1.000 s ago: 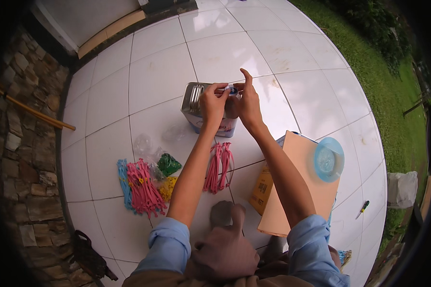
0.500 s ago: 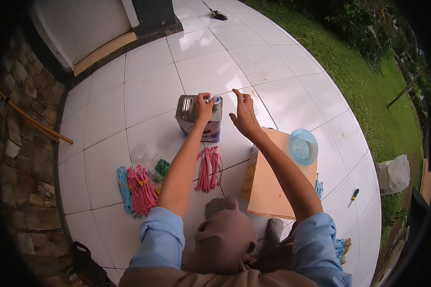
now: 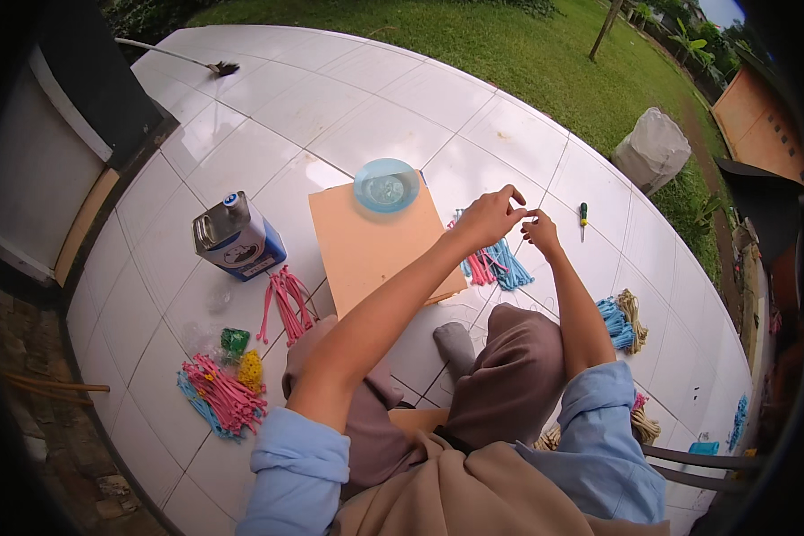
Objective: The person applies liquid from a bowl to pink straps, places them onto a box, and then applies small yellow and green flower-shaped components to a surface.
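Note:
My left hand [image 3: 487, 219] and my right hand [image 3: 542, 234] meet at the fingertips, right of the board. Both have bent fingers, spread apart, with nothing visible held. Just below them lies a bundle of blue strips [image 3: 507, 266] beside pink strips [image 3: 481, 268], partly hidden by my left forearm. A tan flat board [image 3: 357, 246] carries a round translucent blue bowl [image 3: 386, 186] on its far edge. Left of it, a blue-and-silver rectangular can [image 3: 243, 246] stands upright with a blue-and-white cap [image 3: 233, 202].
Pink strips [image 3: 286, 304] lie before the can; a pink bundle [image 3: 219, 393], yellow bunch [image 3: 251, 371] and green packet [image 3: 234, 343] lie left. Rightward are a screwdriver [image 3: 583, 219], blue bundle [image 3: 616, 322] and beige bundle [image 3: 632, 320]. A white sack [image 3: 654, 147] stands beyond the tiles.
My view has swung to the right. My left hand has left the can's cap, and both hands have moved right and come together over the bundled strips beyond the board.

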The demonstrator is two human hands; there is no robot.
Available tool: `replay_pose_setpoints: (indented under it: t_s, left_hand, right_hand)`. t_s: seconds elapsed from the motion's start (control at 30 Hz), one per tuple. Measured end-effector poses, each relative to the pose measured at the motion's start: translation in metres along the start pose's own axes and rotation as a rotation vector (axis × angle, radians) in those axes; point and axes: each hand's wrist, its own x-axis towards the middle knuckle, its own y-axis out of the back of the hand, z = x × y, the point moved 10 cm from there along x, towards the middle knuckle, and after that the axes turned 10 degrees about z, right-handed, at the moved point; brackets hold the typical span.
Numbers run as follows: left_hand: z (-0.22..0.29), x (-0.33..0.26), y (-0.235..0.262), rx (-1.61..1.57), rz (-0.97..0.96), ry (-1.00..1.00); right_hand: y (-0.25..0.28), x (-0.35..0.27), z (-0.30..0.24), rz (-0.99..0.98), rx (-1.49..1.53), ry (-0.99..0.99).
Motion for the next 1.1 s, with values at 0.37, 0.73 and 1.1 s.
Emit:
replay_pose_setpoints:
  t_s: [0.37, 0.73, 1.1]
  left_hand:
    - [-0.278, -0.09, -0.185, -0.414, 0.563, 0.726]
    - [-0.331, -0.072, -0.211, -0.655, 0.723, 0.914]
    - [-0.312, -0.08, -0.171, -0.622, 0.79, 0.868]
  right_hand:
    - [-0.139, -0.038, 0.102, -0.197, 0.193, 0.28]
    - [-0.183, -0.022, 0.129, -0.165, 0.268, 0.021]
    - [-0.151, -0.038, 0.079, -0.039, 0.342, -0.009]
